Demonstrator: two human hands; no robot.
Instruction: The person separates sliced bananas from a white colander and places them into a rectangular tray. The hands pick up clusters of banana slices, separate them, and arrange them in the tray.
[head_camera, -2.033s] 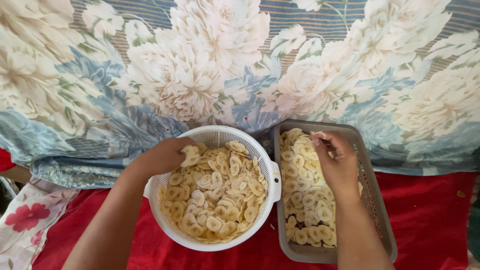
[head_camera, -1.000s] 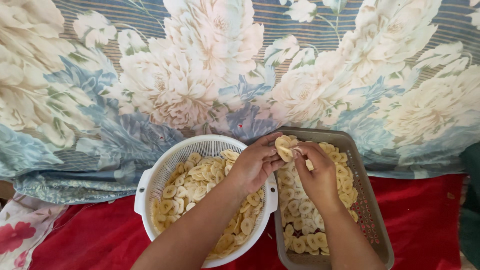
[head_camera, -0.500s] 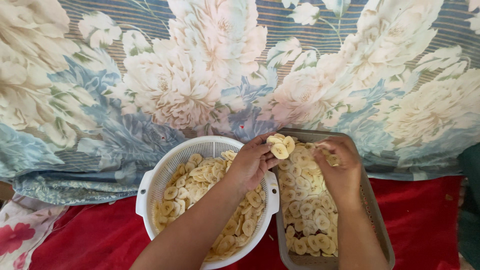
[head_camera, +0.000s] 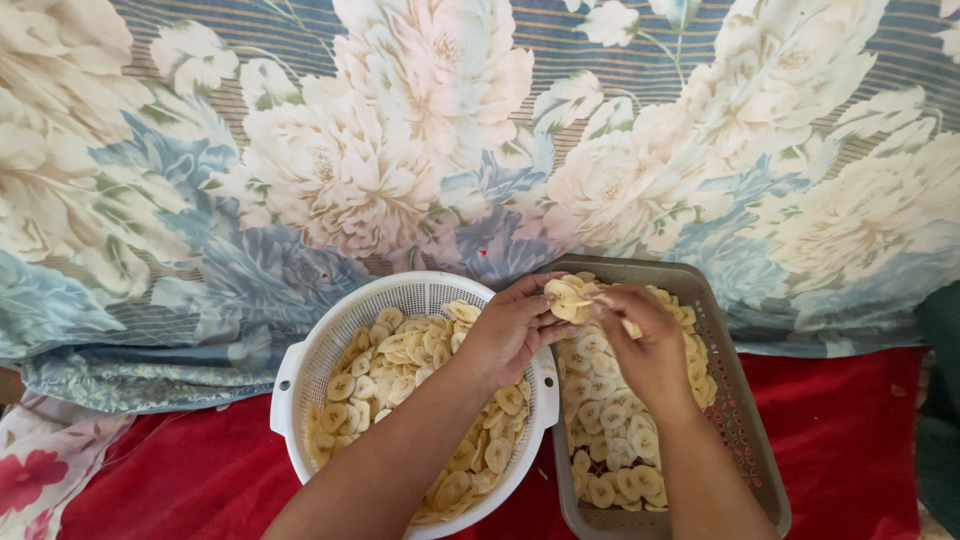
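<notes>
Red cloth (head_camera: 180, 470), pale round banana slices (head_camera: 565, 298)

Both hands crowd the grey tray's (head_camera: 745, 420) far-left corner; its near half lies open. The white colander (head_camera: 310, 370) blocks the tray's left edge; red cloth (head_camera: 850, 430) lies free rightward.

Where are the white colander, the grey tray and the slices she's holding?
white colander (head_camera: 345, 318): head view, bare upper-left rim.
grey tray (head_camera: 745, 440): head view, right wall.
held slices (head_camera: 562, 297): head view, top slice in the left hand's fingers.

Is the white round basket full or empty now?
Partly full. Pale round slices cover the bottom of the white basket and pile up its right side, under the left forearm.
</notes>
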